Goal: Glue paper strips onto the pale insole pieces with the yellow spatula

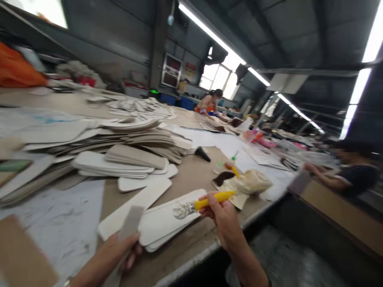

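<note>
My right hand (220,211) is closed around the yellow handle of a brush (211,200), whose head is caked with whitish paste. The brush head lies over a small stack of white rounded boards (170,217) at the table's front. In my left hand (121,249), thumb and fingers pinch a narrow grey strip (131,221), which stands at the near left end of that stack. Another long white board (134,205) lies just behind the strip. To the right of the brush sits a crumpled cream-coloured bundle (247,183) beside a dark brown piece (224,178).
Piles of pale board pieces (143,139) cover the left of the table. A black cone (202,153) and a small green-tipped bottle (219,166) lie mid-table. The table edge (254,217) runs along my right. One person (356,173) stands at right, another (209,103) farther back.
</note>
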The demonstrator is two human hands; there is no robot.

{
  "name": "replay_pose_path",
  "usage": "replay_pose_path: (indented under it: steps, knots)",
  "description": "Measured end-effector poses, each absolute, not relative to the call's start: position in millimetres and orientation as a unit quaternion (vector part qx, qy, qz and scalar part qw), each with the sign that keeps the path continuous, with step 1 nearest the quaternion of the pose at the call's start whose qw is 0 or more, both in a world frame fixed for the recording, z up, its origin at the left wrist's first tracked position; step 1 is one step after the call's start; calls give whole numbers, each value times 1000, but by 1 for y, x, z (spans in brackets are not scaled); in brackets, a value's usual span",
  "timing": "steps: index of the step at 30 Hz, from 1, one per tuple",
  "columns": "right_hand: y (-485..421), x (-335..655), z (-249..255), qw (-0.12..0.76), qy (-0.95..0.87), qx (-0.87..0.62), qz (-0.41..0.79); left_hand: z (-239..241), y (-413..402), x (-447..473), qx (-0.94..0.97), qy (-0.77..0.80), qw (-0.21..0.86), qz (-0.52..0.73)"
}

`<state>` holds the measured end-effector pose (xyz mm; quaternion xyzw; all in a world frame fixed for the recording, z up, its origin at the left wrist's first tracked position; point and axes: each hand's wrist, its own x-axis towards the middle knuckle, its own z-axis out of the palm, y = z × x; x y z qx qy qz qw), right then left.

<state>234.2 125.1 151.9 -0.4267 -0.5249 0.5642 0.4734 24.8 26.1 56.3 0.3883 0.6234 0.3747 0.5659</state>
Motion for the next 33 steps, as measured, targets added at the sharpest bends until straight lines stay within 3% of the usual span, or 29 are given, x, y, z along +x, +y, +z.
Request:
replay_pose_path:
  steps: [10,24,33]
  knots:
    - [105,191,110,374,-625,-457,510,64,20,21,281,566,611,477]
    - [98,180,113,364,-688,-456,432,67,14,16,274,554,635,463]
    - [131,234,104,341,-734,-504,302,60,11,17,289,576,609,462]
